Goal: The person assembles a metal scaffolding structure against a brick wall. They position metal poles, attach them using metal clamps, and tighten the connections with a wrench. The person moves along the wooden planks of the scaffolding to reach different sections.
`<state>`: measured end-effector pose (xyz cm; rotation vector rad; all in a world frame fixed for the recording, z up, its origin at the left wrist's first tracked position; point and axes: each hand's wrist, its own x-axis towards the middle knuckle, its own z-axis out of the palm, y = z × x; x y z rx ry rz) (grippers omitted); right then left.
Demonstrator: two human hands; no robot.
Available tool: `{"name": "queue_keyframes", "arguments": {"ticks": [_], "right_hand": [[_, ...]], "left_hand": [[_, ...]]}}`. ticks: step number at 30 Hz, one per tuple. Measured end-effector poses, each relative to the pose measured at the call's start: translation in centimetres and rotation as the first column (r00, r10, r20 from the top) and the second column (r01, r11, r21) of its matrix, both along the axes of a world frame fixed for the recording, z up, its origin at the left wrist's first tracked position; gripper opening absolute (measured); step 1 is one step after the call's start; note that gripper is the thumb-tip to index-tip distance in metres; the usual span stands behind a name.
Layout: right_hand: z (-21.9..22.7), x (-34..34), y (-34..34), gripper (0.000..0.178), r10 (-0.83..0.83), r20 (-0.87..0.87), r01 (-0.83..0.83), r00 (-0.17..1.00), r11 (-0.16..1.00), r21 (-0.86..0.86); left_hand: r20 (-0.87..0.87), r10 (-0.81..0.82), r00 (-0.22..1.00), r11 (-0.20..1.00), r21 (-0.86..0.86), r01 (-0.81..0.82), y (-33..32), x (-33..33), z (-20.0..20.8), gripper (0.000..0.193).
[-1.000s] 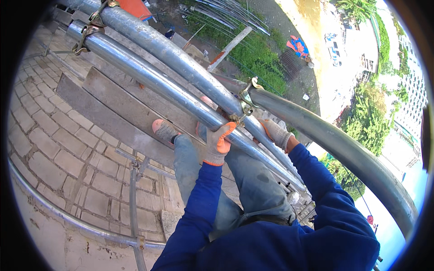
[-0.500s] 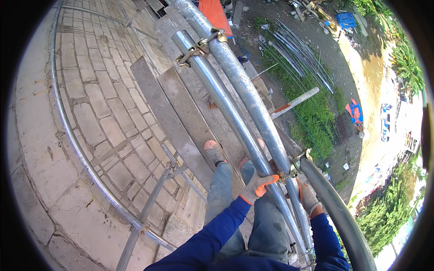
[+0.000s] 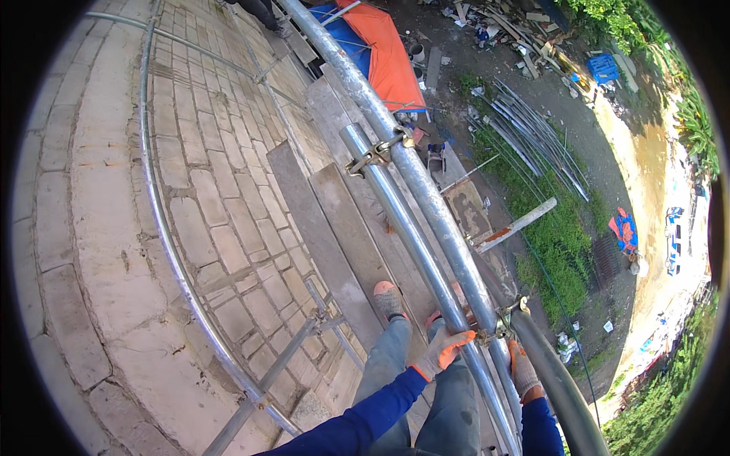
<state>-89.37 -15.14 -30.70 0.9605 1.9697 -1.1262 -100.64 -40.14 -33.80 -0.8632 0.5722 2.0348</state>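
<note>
My left hand [image 3: 442, 354], in a pale glove with an orange palm, is closed around a shiny steel scaffold pipe [image 3: 414, 242], its thumb lying across the front. A duller galvanised pipe [image 3: 432, 196] runs alongside, joined to it higher up by a coupler [image 3: 380, 152]. Just beyond my left hand, a second coupler [image 3: 505, 318] sits where a thick grey pipe [image 3: 555, 372] meets the pair. Below that coupler my right hand [image 3: 523, 371], also gloved, is closed against the galvanised pipe's right side. Its fingertips are partly hidden, and I cannot make out what they grip.
My feet stand on narrow planks [image 3: 346, 235], high above the ground. A block wall [image 3: 205, 213] rises left, with a curved rail [image 3: 169, 254] before it. Another person's leg [image 3: 262, 14] shows at the top. An orange tarp [image 3: 386, 57] and stacked pipes [image 3: 532, 137] lie below.
The view has shifted, so the scene sits lower and farther right; another person's leg and more orange tarp now show. Both hands stay by the same coupler, with little visible change in grip.
</note>
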Motion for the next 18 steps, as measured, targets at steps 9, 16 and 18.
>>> {"name": "queue_keyframes", "arguments": {"ticks": [9,16,18], "right_hand": [[-0.9,-1.2,0.6,0.047,-0.447,-0.209,0.414,0.870,0.892,-0.184],[-1.9,-1.3,1.0,0.046,-0.827,-0.170,0.712,0.536,0.551,-0.435],[-0.5,-4.1,0.2,0.043,-0.881,-0.135,0.707,0.454,0.448,-0.547]], "left_hand": [[0.031,-0.007,1.000,0.999,-0.034,0.008,-2.7,0.5,-1.7,0.038],[-0.234,-0.003,0.972,0.885,-0.453,-0.106,-2.0,-3.0,4.3,0.074],[-0.291,-0.072,0.954,0.821,-0.561,-0.109,-2.8,-3.5,4.1,0.073]]}}
